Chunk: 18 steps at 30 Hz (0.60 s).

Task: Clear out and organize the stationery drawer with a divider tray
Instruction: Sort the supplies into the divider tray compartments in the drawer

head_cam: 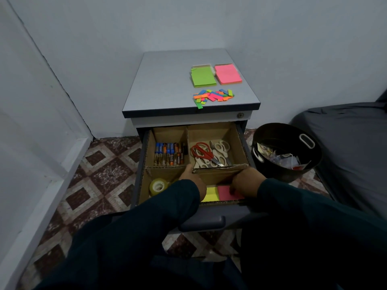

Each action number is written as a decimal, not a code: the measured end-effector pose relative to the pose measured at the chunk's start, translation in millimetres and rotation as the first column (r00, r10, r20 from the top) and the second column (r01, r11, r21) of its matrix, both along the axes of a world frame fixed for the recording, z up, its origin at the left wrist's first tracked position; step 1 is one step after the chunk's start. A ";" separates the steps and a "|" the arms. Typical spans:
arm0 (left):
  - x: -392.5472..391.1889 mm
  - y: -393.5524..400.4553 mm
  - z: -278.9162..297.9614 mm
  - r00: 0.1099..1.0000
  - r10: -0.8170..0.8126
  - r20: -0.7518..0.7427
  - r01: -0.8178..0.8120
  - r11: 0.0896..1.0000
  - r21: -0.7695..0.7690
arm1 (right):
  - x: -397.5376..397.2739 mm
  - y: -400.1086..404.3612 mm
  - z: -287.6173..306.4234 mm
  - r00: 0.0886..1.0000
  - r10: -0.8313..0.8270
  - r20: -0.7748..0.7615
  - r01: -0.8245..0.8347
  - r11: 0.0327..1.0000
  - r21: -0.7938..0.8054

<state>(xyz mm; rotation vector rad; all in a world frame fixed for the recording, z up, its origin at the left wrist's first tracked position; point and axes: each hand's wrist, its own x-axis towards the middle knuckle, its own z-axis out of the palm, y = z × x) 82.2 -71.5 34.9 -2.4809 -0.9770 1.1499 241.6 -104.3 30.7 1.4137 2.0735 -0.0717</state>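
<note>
Pale grey walls meet in a corner above a floor of brown and cream diamond tiles (100, 174), and a small grey cabinet (167, 84) stands against the back wall. Right of it lies a dark mattress (351, 147), with a round black bin (287, 151) of paper scraps between the two.

Its top drawer (201, 223) is pulled open and holds a cardboard divider tray (222, 130). Batteries (168, 154) fill the rear left compartment, several pairs of scissors (210, 154) the rear right one, and a roll of clear tape (157, 186) sits in the front left.

In the front right compartment a yellow sticky pad (211, 194) and a pink sticky pad (227, 193) lie side by side. The right hand (246, 181) reaches down to the pink pad with its fingertips on the top face; the fingers curl downward, but whether they pinch it cannot be told. The left hand (191, 174) touches the cardboard partition in front of the scissors; its fingers are hidden.

On the cabinet top lie a green sticky pad (203, 76), another pink pad (228, 73) and a heap of coloured flags (212, 96).
</note>
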 end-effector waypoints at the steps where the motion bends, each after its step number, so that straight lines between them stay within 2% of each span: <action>1: 1.7 0.7 -0.6 1.000 0.006 -0.013 -0.006 1.000 -0.013 | 0.4 0.3 -1.5 1.000 -0.009 0.000 0.009 1.000 -0.005; 5: 2.6 1.8 -1.0 1.000 -0.014 -0.009 0.014 1.000 -0.023 | 1.9 -1.6 1.1 1.000 -0.022 -0.020 0.022 1.000 -0.011; 8: -4.1 3.9 -0.8 0.983 0.056 0.173 -0.041 0.995 -0.094 | 2.9 -3.5 8.6 0.992 -0.071 -0.109 0.070 0.998 -0.005; 10: -7.5 7.4 3.5 0.921 0.206 0.331 -0.117 0.956 -0.270 | 5.3 -3.0 14.3 0.972 -0.142 -0.188 0.144 0.990 -0.003; 12: -7.5 12.8 11.7 0.864 0.302 0.404 -0.137 0.912 -0.387 | 7.7 -0.1 21.8 0.935 -0.211 -0.285 0.223 0.975 0.010; 18: -6.1 35.2 47.9 0.741 0.364 0.563 -0.133 0.903 -0.409 | 15.4 14.6 59.1 0.798 -0.264 -0.542 0.360 0.929 0.079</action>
